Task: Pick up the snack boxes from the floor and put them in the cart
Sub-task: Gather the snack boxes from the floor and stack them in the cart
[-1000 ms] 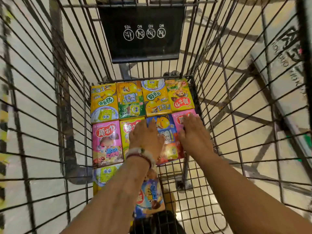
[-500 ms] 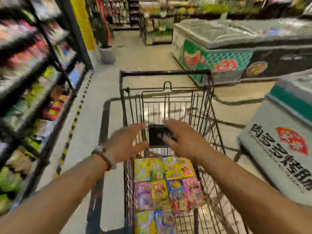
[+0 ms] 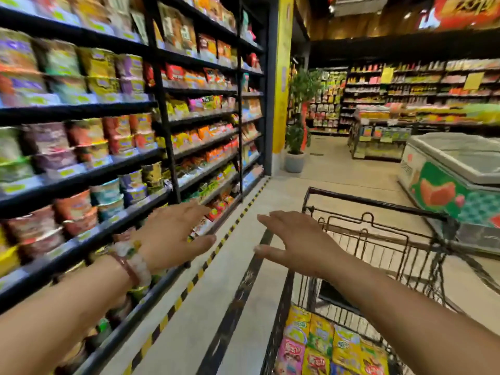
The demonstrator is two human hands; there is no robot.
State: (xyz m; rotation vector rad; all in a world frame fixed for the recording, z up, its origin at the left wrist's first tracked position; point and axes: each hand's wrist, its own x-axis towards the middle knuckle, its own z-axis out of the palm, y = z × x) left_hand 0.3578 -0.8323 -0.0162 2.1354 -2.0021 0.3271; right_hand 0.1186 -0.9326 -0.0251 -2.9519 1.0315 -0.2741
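Supermarket aisle, shelves (image 3: pixel 113 163) running along my left; I'm holding my left hand (image 3: pixel 173 236) and right hand (image 3: pixel 295 244) out empty, fingers spread. Snack boxes (image 3: pixel 332 345) are lying flat in the cart (image 3: pixel 378 207), down-right, nearer my right hand; none showing on the floor (image 3: pixel 238 266)

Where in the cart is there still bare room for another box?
The black wire cart shows bare wire near its far end, beyond the colourful snack boxes packed side by side at the near end. Both hands hang empty above.
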